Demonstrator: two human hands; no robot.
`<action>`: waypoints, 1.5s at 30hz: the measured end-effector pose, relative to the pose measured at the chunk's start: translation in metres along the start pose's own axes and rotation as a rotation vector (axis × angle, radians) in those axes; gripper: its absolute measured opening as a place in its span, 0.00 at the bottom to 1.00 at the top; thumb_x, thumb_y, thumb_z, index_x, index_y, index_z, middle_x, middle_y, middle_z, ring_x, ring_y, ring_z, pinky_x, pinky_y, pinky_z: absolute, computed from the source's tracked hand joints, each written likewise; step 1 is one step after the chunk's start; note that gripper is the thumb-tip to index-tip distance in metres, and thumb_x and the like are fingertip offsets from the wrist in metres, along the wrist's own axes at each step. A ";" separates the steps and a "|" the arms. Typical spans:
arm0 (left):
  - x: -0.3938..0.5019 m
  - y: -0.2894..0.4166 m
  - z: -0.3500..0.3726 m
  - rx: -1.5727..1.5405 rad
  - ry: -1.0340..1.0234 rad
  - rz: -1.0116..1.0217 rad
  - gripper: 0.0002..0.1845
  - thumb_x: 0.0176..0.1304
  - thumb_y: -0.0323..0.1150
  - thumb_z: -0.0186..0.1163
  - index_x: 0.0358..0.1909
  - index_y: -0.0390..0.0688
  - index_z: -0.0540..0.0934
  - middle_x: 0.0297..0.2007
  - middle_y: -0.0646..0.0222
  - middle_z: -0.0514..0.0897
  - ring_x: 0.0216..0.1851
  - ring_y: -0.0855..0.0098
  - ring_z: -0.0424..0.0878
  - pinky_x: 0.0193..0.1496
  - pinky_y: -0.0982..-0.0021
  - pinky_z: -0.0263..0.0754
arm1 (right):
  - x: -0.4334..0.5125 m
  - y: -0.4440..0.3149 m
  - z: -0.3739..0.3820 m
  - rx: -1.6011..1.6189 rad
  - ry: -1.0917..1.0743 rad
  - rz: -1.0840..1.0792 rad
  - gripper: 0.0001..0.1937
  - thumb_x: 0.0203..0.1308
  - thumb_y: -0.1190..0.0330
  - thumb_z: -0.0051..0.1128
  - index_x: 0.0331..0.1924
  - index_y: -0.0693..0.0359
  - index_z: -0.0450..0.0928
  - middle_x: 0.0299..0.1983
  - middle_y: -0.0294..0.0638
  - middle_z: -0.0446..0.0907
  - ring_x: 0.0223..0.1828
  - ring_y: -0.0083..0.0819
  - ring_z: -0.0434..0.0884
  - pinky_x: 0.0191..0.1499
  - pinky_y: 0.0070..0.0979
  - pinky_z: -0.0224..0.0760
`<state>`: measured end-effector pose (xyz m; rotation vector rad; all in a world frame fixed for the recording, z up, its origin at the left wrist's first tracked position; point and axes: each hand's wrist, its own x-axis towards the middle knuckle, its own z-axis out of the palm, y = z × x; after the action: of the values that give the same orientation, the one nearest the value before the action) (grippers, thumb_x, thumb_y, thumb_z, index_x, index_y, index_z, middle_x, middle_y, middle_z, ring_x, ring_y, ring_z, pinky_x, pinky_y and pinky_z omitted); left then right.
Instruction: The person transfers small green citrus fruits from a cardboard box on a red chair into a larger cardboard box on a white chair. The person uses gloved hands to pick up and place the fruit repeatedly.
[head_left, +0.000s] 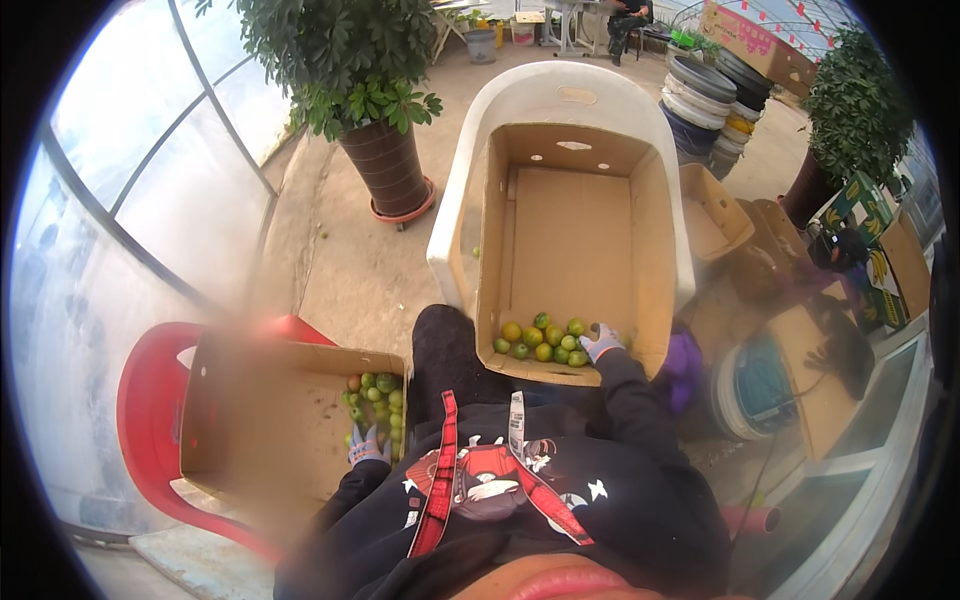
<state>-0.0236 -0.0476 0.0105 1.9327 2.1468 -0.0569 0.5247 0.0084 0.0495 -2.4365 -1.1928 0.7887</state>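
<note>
My left hand (367, 448), in a light grey patterned glove, reaches into a cardboard box (289, 431) on my left. Its fingers are apart beside a heap of green tomatoes (384, 397) along that box's right side. What lies beneath the fingers is hidden. A second cardboard box (574, 232) sits in front of me on a white plastic chair (517, 94). My right hand (602, 343), gloved the same way, is at its near end with bent fingers, next to several green and yellowish tomatoes (553, 334). Its palm is turned from view, so I cannot tell if it holds one.
The left box rests on a red plastic chair (146, 420). A potted plant (386, 169) stands ahead, with stacked buckets (697, 94) at the far right. Nearer on the right are a white bucket (731, 390) and a banana carton (874, 259). A seated person (626, 26) is far back.
</note>
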 end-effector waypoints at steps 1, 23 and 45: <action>-0.001 0.000 -0.001 -0.010 0.018 0.009 0.33 0.53 0.48 0.64 0.62 0.53 0.70 0.67 0.44 0.58 0.64 0.44 0.62 0.64 0.52 0.61 | -0.001 -0.002 -0.001 0.003 -0.010 0.003 0.34 0.54 0.49 0.59 0.63 0.54 0.66 0.62 0.52 0.66 0.64 0.44 0.67 0.64 0.36 0.62; 0.005 -0.009 0.005 -0.177 0.150 0.171 0.31 0.46 0.43 0.70 0.55 0.50 0.74 0.58 0.48 0.69 0.59 0.49 0.68 0.60 0.56 0.67 | -0.003 -0.005 -0.005 -0.002 -0.035 0.023 0.34 0.54 0.47 0.57 0.63 0.53 0.65 0.64 0.49 0.65 0.64 0.45 0.67 0.64 0.37 0.61; 0.034 0.178 -0.134 -0.786 0.593 0.911 0.36 0.46 0.26 0.68 0.60 0.41 0.67 0.61 0.53 0.67 0.64 0.49 0.62 0.64 0.56 0.63 | -0.095 -0.147 -0.033 0.926 -0.628 -0.542 0.24 0.58 0.73 0.60 0.59 0.61 0.68 0.45 0.36 0.75 0.42 0.21 0.77 0.44 0.19 0.73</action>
<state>0.1275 0.0330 0.1574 2.2764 0.9755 1.4074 0.4051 0.0197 0.1815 -1.0832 -1.1948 1.5250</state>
